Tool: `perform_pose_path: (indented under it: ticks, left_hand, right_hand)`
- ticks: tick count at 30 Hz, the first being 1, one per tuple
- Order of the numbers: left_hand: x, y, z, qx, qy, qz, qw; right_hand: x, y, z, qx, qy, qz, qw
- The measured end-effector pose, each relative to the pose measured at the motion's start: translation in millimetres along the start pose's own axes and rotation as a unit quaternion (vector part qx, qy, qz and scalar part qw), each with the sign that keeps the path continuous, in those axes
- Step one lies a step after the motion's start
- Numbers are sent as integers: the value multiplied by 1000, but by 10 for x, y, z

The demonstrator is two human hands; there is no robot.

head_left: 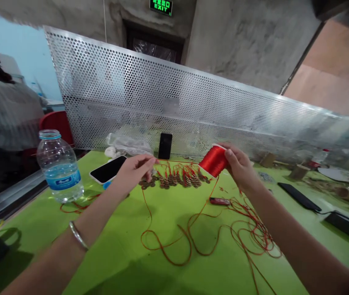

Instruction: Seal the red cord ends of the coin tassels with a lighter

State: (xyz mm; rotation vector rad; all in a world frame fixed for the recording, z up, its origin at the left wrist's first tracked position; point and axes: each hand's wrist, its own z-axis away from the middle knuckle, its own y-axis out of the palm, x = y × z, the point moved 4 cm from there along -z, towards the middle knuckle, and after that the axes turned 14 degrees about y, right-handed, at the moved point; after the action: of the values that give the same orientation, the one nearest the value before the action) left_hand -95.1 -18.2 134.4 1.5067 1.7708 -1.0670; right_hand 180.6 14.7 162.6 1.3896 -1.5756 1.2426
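My right hand (pixel 238 164) grips a white-ended spool of red cord (pixel 213 160) by its right end, above the green table. Level with it on the left, the fingers of my left hand (pixel 137 167) are pinched together on red cord (pixel 177 161), which runs taut toward the spool. Behind and below this stretch lies a row of bronze-coloured round coins (pixel 179 180) with red cord ties. Loose cord (pixel 189 246) hangs from both hands and loops over the tabletop in front of me. A small dark red lighter-like object (pixel 219 201) rests under the spool.
On the left are a water bottle (pixel 60 168) with no cap and a flat phone (pixel 108 169). Another phone (pixel 165 146) stands upright against the perforated metal screen (pixel 131 90). Tangled cord (pixel 254 225) and a black slab (pixel 298 196) lie right. A person (pixel 8 106) sits beyond the screen.
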Motion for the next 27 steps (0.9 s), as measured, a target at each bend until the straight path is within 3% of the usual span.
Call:
perform_pose_path:
  ticks: [3, 6, 9, 12, 15, 20, 24, 27]
  left_hand:
    - [123, -164, -45, -33, -20, 5, 999]
    - [228, -371, -83, -109, -20, -11, 994]
    - [254, -567, -94, -189, -10, -19, 982]
    - [195, -676, -85, -224, 6, -99, 969]
    - [124, -628, -97, -178, 33, -211, 961]
    - [158, -350, -115, -14, 53, -238, 970]
    - [179, -286, -88, -4, 50, -241, 969]
    - [177, -295, -80, -11, 47, -253, 966]
  right_hand:
    - [-252, -53, -37, -67, 30, -77, 994]
    - [-470, -98, -67, -127, 53, -147, 980]
    - [-644, -94, -61, -134, 72, -149, 977]
    - [-773, -19, -9, -94, 57, -74, 991]
    - [-908, 143, 75, -33, 31, 34, 998]
    - [-1156, 427, 209, 72, 40, 186, 979]
    - [-1249, 406, 251, 87, 24, 282, 955]
    - [-1318, 296, 256, 82, 59, 351, 931]
